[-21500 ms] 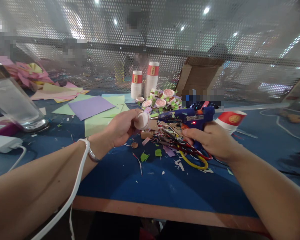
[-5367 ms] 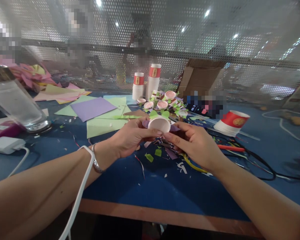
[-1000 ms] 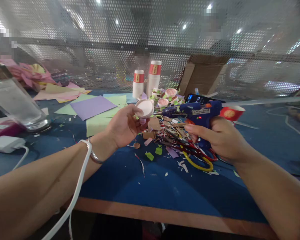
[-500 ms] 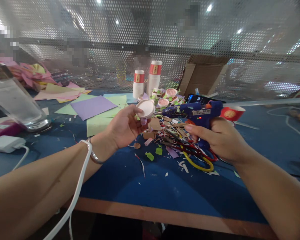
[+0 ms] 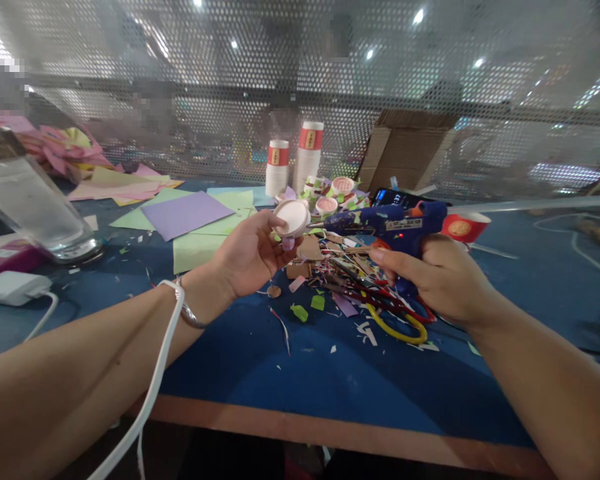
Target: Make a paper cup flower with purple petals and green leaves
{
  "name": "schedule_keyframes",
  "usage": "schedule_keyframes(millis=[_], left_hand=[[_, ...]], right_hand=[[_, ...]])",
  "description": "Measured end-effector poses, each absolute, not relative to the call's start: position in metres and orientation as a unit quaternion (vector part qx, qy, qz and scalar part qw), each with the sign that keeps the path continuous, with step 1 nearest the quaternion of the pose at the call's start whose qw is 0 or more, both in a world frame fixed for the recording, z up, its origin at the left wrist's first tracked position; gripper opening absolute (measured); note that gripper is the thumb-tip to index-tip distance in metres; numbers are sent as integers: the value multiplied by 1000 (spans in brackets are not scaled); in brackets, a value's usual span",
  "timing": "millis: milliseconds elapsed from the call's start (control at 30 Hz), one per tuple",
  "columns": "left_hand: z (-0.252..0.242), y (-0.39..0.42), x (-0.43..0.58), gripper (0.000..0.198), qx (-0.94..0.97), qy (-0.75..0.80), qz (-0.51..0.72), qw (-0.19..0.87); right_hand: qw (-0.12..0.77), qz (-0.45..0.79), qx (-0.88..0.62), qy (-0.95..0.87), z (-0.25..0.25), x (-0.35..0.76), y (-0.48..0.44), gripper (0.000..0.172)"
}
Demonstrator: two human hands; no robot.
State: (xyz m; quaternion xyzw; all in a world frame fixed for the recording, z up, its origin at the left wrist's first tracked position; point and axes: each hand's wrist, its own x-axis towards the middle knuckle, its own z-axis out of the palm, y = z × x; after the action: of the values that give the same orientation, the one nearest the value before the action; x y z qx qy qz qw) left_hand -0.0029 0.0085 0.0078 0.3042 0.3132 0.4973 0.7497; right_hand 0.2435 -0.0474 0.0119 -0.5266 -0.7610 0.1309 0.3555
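Note:
Between the fingers of my left hand [image 5: 250, 252] is a small round white paper piece [image 5: 293, 217], its flat face turned toward me. It looks like the bottom part of a paper cup, and a bit of purple paper shows beneath it. My right hand [image 5: 445, 277] grips a blue hot glue gun [image 5: 380, 223] with a small red light lit. The gun's nozzle points left, at the rim of the white piece; I cannot tell whether they touch. A long clear glue stick [image 5: 530, 205] sticks out of the gun's back.
Scissors with yellow handles [image 5: 397, 327] lie among paper scraps. Behind are decorated cup pieces [image 5: 326, 205], stacked paper cups [image 5: 307, 157], a phone [image 5: 387, 198] and cardboard [image 5: 405, 150]. Coloured paper sheets [image 5: 186, 215] and a glass of water [image 5: 35, 200] are leftward. A white cable [image 5: 153, 387] crosses my left forearm.
Almost nothing has moved. Both hands keep their places, with the glue gun nozzle still at the rim of the white piece.

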Motion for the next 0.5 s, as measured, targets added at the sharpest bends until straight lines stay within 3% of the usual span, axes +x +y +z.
schedule_keyframes(millis=[500], left_hand=[[6, 9, -3, 37, 298, 315, 495, 753]], right_hand=[[358, 135, -523, -761, 12, 239, -47, 40]])
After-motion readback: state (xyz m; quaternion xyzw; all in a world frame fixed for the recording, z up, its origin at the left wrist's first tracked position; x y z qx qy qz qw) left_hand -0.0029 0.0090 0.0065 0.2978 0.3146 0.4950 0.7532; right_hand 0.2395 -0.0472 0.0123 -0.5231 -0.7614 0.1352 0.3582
